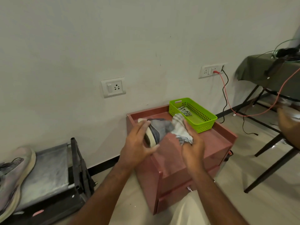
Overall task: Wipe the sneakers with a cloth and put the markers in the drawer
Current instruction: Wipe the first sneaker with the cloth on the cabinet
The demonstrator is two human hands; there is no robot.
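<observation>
Left hand (pixel 138 144) grips the grey sneaker (pixel 158 129) by its sole, above the red drawer cabinet (pixel 211 153). Right hand (pixel 192 148) clutches the striped cloth (pixel 180 129), pressed against the sneaker's 3 o'clock side. Second sneaker (pixel 13 177) lies at 9 o'clock on a low rack (pixel 52 168). Markers not discernible.

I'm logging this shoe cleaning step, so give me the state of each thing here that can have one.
Left hand: grips the grey sneaker.
Right hand: grips the striped cloth.
Grey sneaker: lifted, tipped on its side above the cabinet.
Striped cloth: bunched, pressed against the sneaker.
Second sneaker: resting on the rack.
Cabinet drawers: closed.
Green basket: upright, another cloth inside.
</observation>
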